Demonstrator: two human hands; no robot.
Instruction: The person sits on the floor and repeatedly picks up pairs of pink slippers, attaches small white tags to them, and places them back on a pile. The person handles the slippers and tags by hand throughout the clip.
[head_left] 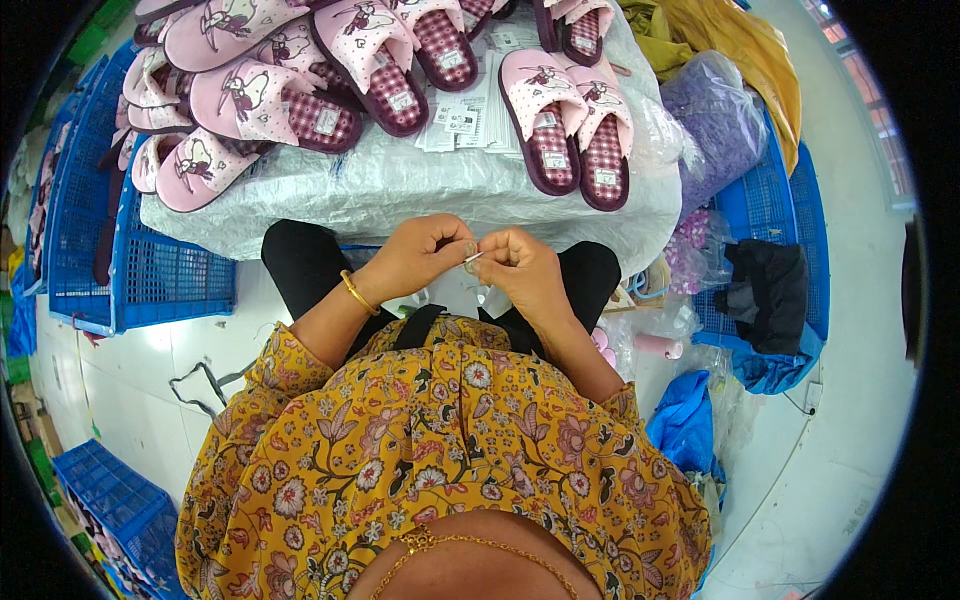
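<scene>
My left hand and my right hand meet over my lap, just in front of the table's near edge. Fingertips of both are pinched together around a small thin white piece, too small to name exactly. Beyond them, a pair of pink slippers with dark checked insoles lies on the plastic-covered table. More pink slippers are heaped at the left. Between the heap and the pair sit stacks of small white printed cards.
Blue plastic crates stand at the left, with another blue crate at the lower left. To the right are a bag of purple material, yellow cloth, dark cloth on a blue crate and a pink roll.
</scene>
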